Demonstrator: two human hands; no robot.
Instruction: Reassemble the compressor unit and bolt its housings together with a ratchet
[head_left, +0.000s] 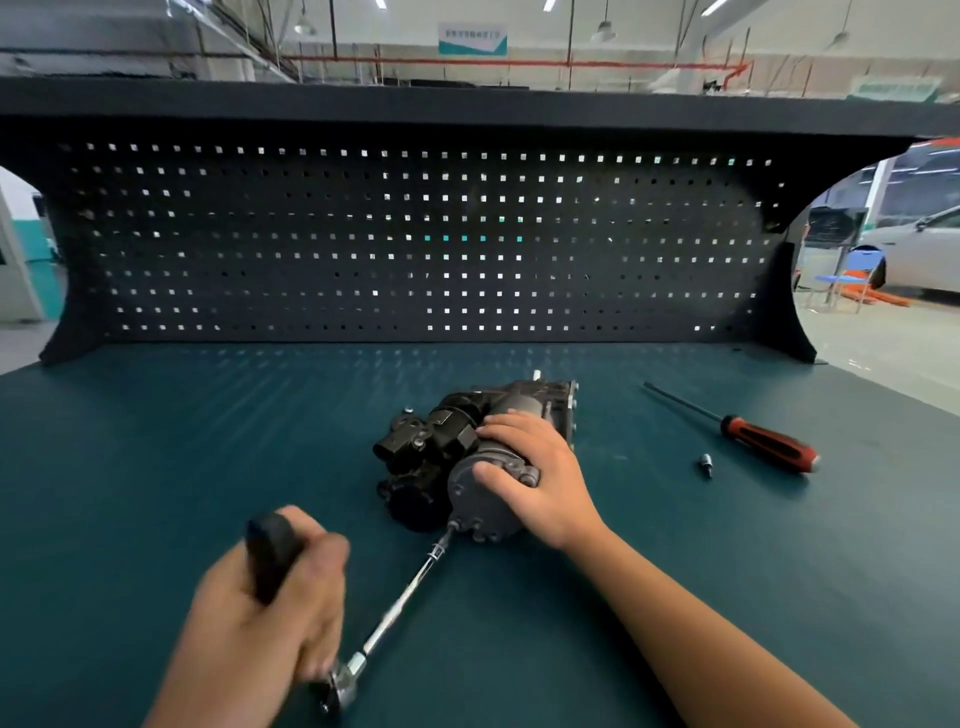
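Note:
The compressor unit (441, 457) lies on its side in the middle of the green bench, with black parts on its left and a grey round housing facing me. My right hand (535, 478) grips the grey housing from above, thumb on its end face. My left hand (265, 608), blurred, holds the black handle of the ratchet (275, 556) near the front edge. The ratchet head (337, 680) carries a long chrome extension bar (405, 597) that runs up to a bolt on the rim of the grey housing's end face.
A screwdriver (763, 439) with a red and black handle lies to the right of the unit. A small loose socket bit (705, 462) sits beside it. A dark pegboard (415, 239) closes the back of the bench (156, 467).

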